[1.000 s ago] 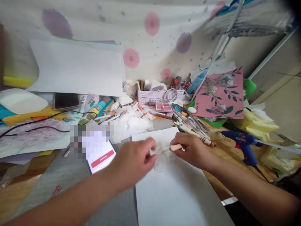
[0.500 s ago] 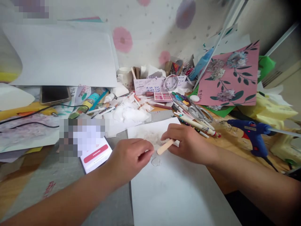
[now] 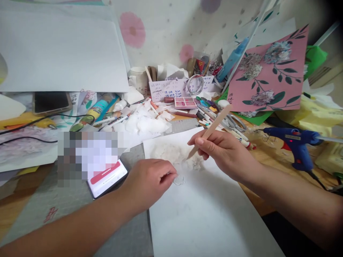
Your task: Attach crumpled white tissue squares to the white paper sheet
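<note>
A wooden craft stick [image 3: 216, 120] is held like a pen in my right hand [image 3: 219, 150], its lower end by a pale, crumpled patch [image 3: 167, 152] on the white paper sheet [image 3: 198, 214]. My left hand [image 3: 152, 180] is closed with thumb and forefinger pinched together, over the paper's left side. What those fingertips hold, if anything, is too small to make out. Just right of them lies a small clear ring-like loop [image 3: 179, 180], perhaps touching them.
A lit phone [image 3: 107, 182] lies left on the grey cutting mat [image 3: 80, 217]. On the right rests a blue glue gun [image 3: 298, 144]. White tissue scraps [image 3: 147, 121], pens, scissors [image 3: 235, 121] and a paint palette [image 3: 185, 102] crowd the back. A pink flower picture [image 3: 273, 78] leans behind.
The craft stick has swung from lying low under my right hand to a steep, pen-like hold. My right hand has turned and moved slightly right; the left hand stays nearly in place, still pinched.
</note>
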Action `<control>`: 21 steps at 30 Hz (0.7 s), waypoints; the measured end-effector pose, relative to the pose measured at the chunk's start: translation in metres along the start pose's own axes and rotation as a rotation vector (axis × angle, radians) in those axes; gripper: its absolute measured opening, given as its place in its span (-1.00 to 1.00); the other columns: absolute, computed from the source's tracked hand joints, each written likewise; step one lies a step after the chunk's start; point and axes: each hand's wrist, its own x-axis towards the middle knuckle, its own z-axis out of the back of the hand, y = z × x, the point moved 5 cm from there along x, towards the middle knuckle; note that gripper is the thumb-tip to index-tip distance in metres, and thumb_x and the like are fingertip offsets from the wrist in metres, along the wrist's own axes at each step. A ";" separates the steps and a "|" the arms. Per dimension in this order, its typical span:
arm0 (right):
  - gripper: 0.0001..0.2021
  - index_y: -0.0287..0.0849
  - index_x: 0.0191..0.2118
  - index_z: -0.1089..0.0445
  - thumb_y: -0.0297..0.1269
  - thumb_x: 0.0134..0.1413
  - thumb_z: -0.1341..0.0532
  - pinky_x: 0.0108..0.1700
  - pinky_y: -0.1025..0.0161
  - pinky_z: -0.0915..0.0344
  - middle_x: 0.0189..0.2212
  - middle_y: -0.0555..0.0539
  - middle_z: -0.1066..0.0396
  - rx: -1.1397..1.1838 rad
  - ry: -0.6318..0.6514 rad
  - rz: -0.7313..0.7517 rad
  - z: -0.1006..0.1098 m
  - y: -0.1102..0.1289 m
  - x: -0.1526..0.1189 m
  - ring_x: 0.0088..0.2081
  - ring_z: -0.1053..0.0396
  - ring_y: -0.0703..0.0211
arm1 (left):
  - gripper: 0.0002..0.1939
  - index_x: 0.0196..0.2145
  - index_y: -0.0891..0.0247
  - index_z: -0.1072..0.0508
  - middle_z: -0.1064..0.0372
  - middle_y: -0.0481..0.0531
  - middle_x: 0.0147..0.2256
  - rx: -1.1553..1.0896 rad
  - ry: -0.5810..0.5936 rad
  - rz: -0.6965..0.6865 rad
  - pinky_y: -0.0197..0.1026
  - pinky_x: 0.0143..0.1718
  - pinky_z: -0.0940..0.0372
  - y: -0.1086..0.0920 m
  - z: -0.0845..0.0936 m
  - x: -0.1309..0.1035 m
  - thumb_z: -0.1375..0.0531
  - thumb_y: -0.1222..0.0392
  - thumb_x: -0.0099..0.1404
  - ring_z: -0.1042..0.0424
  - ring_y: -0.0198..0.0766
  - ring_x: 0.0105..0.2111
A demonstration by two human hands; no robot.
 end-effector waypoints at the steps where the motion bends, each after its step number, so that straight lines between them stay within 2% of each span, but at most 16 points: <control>1: -0.83 -0.18 -0.37 -0.37 -0.23 0.16 -0.11 -0.52 0.36 -0.18 -0.55 0.03 -0.31 0.054 0.008 -0.014 -0.004 -0.001 0.000 -0.55 -0.22 0.30 | -0.86 -0.49 0.23 -0.43 -0.40 -0.17 -0.52 -0.007 0.012 0.006 -0.35 -0.45 -0.14 0.001 -0.001 0.000 -0.12 0.34 0.20 -0.34 -0.41 -0.52; 4: -0.87 -0.19 -0.40 -0.31 -0.27 0.12 -0.13 -0.52 0.37 -0.20 -0.56 0.04 -0.30 0.158 0.078 -0.067 -0.016 -0.007 -0.001 -0.56 -0.23 0.31 | -0.87 -0.45 0.22 -0.44 -0.43 -0.17 -0.49 -0.031 0.030 0.010 -0.34 -0.43 -0.15 0.003 -0.003 0.001 -0.13 0.31 0.22 -0.36 -0.41 -0.49; 7: -0.85 -0.21 -0.40 -0.35 -0.27 0.11 -0.13 -0.49 0.36 -0.22 -0.56 0.01 -0.34 0.126 0.149 -0.132 -0.022 -0.012 -0.002 -0.53 -0.27 0.29 | -0.88 -0.44 0.21 -0.45 -0.43 -0.18 -0.48 -0.036 0.041 0.011 -0.34 -0.43 -0.15 0.005 -0.004 0.002 -0.14 0.29 0.22 -0.37 -0.40 -0.48; 11: -0.77 -0.25 -0.37 -0.40 -0.20 0.14 -0.11 -0.45 0.33 -0.25 -0.54 -0.04 -0.40 0.084 0.180 -0.209 -0.024 -0.016 -0.006 -0.51 -0.31 0.26 | -0.86 -0.44 0.20 -0.46 -0.43 -0.17 -0.48 0.009 0.083 0.023 -0.33 -0.42 -0.14 0.006 -0.008 0.002 -0.13 0.27 0.24 -0.37 -0.37 -0.47; 21: -0.72 -0.23 -0.37 -0.43 -0.19 0.15 -0.06 -0.42 0.29 -0.24 -0.51 -0.05 -0.42 -0.070 0.229 -0.225 -0.030 -0.025 -0.006 -0.47 -0.32 0.21 | -0.82 -0.41 0.19 -0.45 -0.43 -0.14 -0.45 0.075 0.140 0.039 -0.30 -0.43 -0.11 0.005 -0.010 0.005 -0.08 0.22 0.28 -0.37 -0.34 -0.45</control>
